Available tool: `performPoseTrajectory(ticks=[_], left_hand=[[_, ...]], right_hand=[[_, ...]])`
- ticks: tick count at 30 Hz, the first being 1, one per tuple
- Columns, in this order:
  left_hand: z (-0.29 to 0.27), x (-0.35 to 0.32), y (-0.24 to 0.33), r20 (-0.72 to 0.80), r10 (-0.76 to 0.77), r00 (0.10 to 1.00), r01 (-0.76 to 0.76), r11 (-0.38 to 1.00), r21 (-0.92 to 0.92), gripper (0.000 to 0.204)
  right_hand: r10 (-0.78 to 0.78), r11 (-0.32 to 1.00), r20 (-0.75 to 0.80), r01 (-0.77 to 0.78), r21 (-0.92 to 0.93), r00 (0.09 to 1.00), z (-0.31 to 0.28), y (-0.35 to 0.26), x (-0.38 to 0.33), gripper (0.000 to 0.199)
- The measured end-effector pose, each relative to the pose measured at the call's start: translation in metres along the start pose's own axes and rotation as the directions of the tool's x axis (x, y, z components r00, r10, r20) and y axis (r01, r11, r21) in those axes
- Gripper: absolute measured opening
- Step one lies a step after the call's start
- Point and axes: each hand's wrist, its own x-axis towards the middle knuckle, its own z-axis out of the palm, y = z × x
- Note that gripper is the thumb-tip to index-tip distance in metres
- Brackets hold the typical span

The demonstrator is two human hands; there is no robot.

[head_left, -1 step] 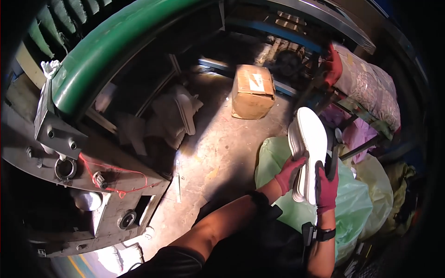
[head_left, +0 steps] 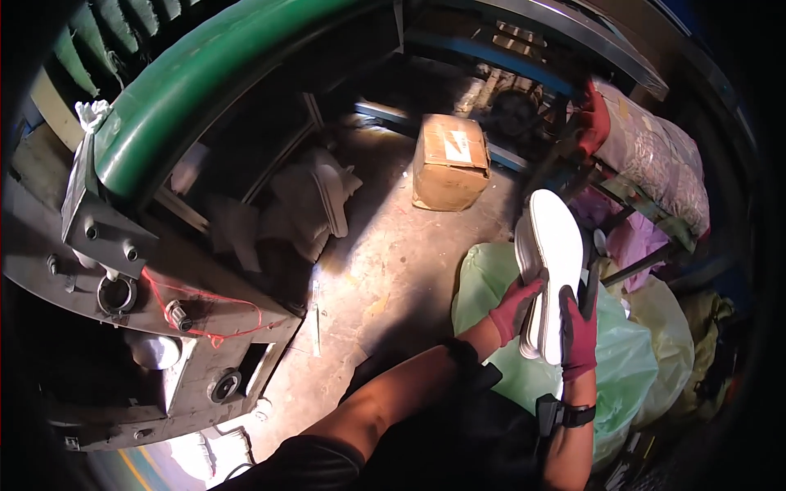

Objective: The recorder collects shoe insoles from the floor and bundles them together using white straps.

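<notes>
A big green curved machine cover arches over the upper left of the place, and everything else sits in relation to it. Bolted under its near end is a grey metal machine frame, with a red cord strung loosely across its face and a round metal ring hanging from it. In the dark hollow beneath the green cover lies a heap of white shoe soles on the concrete floor. Further out from the cover, across the floor, stands a taped brown cardboard box.

Well to the far side of the cover from the frame, a swollen pale green plastic bag sits low, with a yellowish bag just beside it and a clear bag of goods higher up on a rack.

In front of the green bag, the person holds up a stack of white shoe soles, standing roughly upright. The left hand, in a maroon glove, is clamped on the stack's lower left edge, the thumb reaching up along it. The right hand, gloved the same, grips the lower right edge, fingers pointing up. The two hands are close together, parted only by the soles. A dark strap circles the right wrist.
</notes>
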Motion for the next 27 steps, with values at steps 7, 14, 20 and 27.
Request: performPoseTrajectory(ticks=[7, 14, 20, 27], left_hand=[[0.024, -0.01, 0.04, 0.108, 0.003, 0.994, -0.046, 0.916, 0.398, 0.071], [0.034, -0.03, 0.075, -0.029, -0.067, 0.997, 0.073, 0.906, 0.417, 0.099], [0.01, -0.072, 0.121, -0.146, 0.262, 0.954, -0.221, 0.943, 0.247, 0.056], [-0.19, -0.126, 0.207, -0.693, 0.72, 0.031, -0.085, 0.693, 0.716, 0.073]], right_hand=[[0.147, 0.987, 0.151, -0.155, 0.038, 0.978, 0.0, 0.012, 0.014, 0.044], [-0.179, 0.968, 0.235, 0.214, -0.134, 0.955, 0.024, 0.037, 0.037, 0.028], [-0.106, 0.994, 0.325, 0.109, 0.01, 0.94, 0.058, 0.056, 0.057, 0.054], [0.261, 0.884, 0.19, -0.314, 0.346, 0.946, -0.026, 0.035, 0.045, 0.066]])
